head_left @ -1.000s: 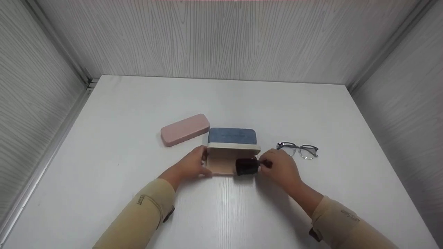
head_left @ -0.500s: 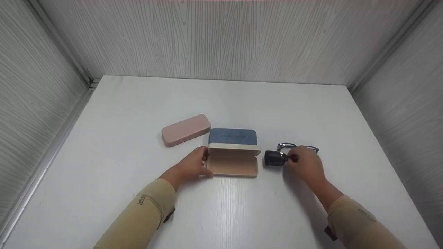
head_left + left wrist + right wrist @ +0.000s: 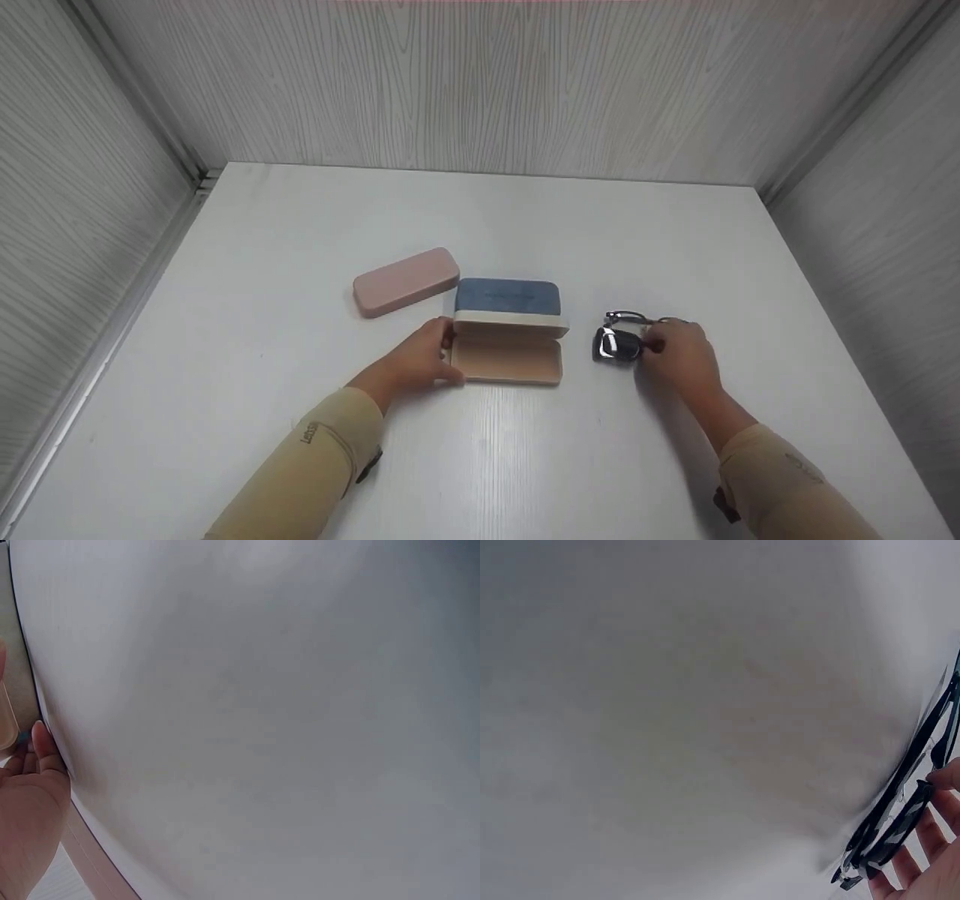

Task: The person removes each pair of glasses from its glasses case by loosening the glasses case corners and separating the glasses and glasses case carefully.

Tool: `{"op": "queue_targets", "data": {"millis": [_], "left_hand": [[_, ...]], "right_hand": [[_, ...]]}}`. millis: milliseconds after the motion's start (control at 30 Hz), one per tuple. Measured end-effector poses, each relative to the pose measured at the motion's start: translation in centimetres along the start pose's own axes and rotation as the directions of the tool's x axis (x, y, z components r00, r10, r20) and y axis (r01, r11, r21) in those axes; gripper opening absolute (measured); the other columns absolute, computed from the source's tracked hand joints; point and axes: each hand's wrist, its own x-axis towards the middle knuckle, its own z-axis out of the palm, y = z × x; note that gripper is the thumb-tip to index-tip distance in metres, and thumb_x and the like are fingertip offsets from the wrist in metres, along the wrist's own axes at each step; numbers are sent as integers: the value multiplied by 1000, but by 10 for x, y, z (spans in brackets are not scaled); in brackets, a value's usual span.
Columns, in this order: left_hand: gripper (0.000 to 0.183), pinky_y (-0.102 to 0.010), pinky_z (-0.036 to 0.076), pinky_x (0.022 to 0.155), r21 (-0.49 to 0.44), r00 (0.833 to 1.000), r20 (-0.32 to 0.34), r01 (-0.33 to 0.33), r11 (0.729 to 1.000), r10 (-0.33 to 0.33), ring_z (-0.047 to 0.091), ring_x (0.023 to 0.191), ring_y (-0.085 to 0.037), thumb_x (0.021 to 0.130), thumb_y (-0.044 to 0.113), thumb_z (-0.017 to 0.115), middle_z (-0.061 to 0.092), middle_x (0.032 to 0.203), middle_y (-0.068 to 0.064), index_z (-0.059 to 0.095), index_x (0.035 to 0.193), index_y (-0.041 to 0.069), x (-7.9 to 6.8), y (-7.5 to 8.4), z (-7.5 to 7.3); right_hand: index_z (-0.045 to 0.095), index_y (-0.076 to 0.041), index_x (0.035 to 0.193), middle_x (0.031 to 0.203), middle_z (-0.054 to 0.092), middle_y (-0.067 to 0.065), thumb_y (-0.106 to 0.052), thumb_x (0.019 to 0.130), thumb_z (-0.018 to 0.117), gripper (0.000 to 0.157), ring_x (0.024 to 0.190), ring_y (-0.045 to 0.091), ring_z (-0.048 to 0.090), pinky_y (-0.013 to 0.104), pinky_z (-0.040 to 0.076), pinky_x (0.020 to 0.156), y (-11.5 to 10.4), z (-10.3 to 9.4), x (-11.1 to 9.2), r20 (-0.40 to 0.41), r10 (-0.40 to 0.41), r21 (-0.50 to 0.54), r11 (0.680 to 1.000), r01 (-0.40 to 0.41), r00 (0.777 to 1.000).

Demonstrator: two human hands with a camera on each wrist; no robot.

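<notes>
An open eyeglass case with a blue lid, cream rim and beige inside stands mid-table in the head view, nothing lying in it. Its left end is held by my left hand, thumb at the front corner and fingers by the hinge. To the right, my right hand pinches a pair of dark sunglasses at the middle, the lenses pointing left. Directly behind them lie clear-lensed eyeglasses with a dark upper frame, partly hidden by that hand. The right wrist view shows the sunglasses at the fingertips, close beside the eyeglasses.
A closed pink eyeglass case lies behind and left of the blue one, its right end close to the lid. The white table is bordered by pale wood-grain panels at the back and sides.
My right hand has carried the sunglasses from over the case's right end out to the right, beside the eyeglasses. My left hand has stayed on the case.
</notes>
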Motion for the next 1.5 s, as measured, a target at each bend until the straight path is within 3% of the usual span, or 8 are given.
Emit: {"op": "queue_targets", "data": {"millis": [233, 467, 967, 1167, 1267, 1400, 1500], "left_hand": [[83, -32, 44, 92, -21, 1000, 0, -7, 1000, 7, 45, 107, -17, 67, 18, 81, 46, 117, -5, 34, 133, 3, 0, 2, 0], [81, -32, 44, 91, -15, 1000, -5, -14, 1000, 14, 45, 105, -17, 67, 17, 82, 47, 115, -5, 35, 131, 2, -1, 3, 0], [81, -33, 44, 92, -31, 1000, -3, -20, 999, 20, 45, 107, -17, 66, 17, 81, 46, 117, -5, 35, 131, 3, 0, 0, 0], [83, -32, 44, 90, -25, 1000, 0, -16, 1000, 16, 44, 105, -17, 67, 17, 81, 45, 115, -5, 33, 132, 1, 0, 0, 0], [84, -33, 44, 91, -31, 1000, -8, -10, 999, 10, 44, 105, -18, 66, 16, 82, 46, 115, -6, 33, 133, 1, 0, 1, 0], [84, -33, 44, 92, -23, 1000, -11, -9, 1000, 9, 45, 105, -18, 66, 16, 82, 46, 117, -6, 33, 133, 1, 0, 2, 0], [84, -33, 44, 92, -14, 1000, -10, -7, 1000, 7, 45, 106, -18, 66, 16, 82, 46, 117, -6, 33, 133, 2, 0, 2, 1]], "right_hand": [[68, -9, 81, 81, 60, 7, -7, 75, 64, 8, 81, 27, 47, 40, 39, 66, 8, -3, 2, 1, 4, -31, 1000, -4, 1000], [69, -8, 88, 96, 62, 13, -8, 75, 63, 15, 93, 33, 47, 51, 43, 79, 9, -6, 4, 45, 37, -65, 997, -34, 998], [68, -8, 98, 103, 61, 15, -11, 73, 67, 26, 100, 37, 44, 53, 42, 79, 7, -19, 8, 81, 14, -52, 999, -10, 997], [66, -5, 102, 106, 60, 17, -13, 76, 65, 27, 100, 34, 46, 51, 42, 84, -11, -28, 15, 103, 14, 45, 999, -18, 995], [64, -5, 106, 112, 57, 18, -15, 79, 63, 28, 108, 36, 45, 51, 39, 92, -22, -31, 21, 131, 9, 117, 993, -24, 991], [61, -6, 111, 119, 54, 15, -21, 84, 62, 31, 118, 35, 43, 51, 34, 99, -37, -28, 27, 173, 2, 193, 981, -36, 985], [59, -8, 114, 118, 55, 12, -26, 86, 61, 33, 115, 31, 47, 48, 39, 97, -49, -21, 31, 213, -12, 247, 968, -42, 977]]}}
